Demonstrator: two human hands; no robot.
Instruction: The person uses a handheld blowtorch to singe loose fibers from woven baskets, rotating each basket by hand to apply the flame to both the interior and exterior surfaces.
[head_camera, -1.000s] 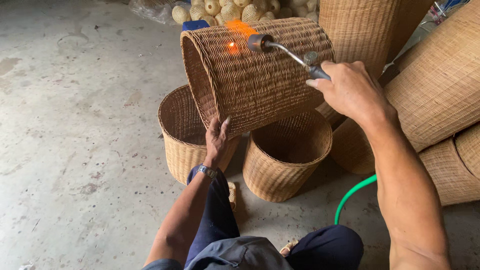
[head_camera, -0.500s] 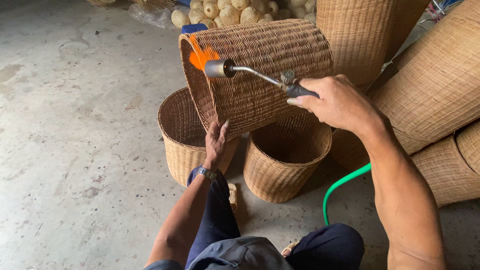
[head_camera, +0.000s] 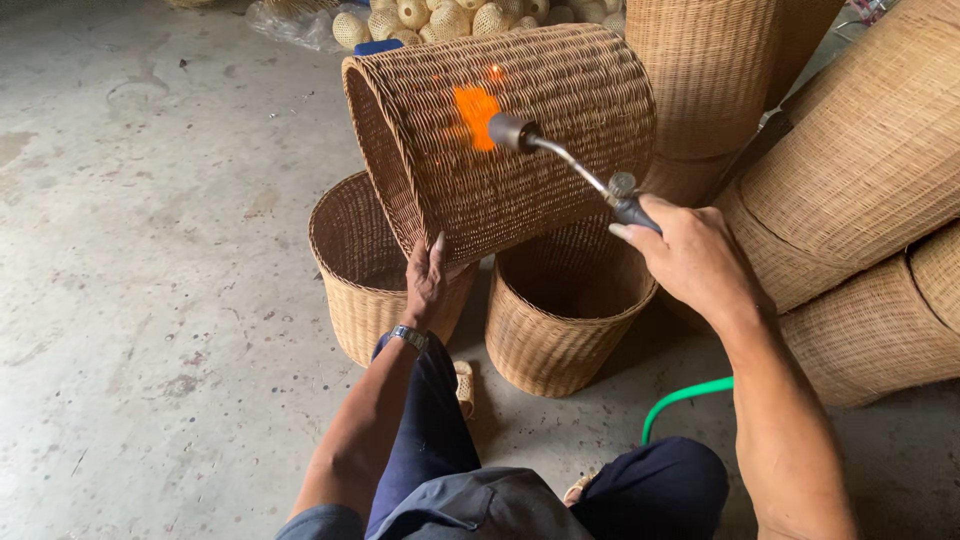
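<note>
Left hand (head_camera: 428, 282) grip clamped on tilted wicker basket (head_camera: 520, 130) rim | right hand (head_camera: 690, 255) grip closed around gas torch (head_camera: 570, 165), flame licking weave | basket looks light, stiff, scorchable

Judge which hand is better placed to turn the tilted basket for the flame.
Left. The left hand already grips the tilted basket at its lower rim, while the right hand is occupied holding the torch against the weave.
</note>
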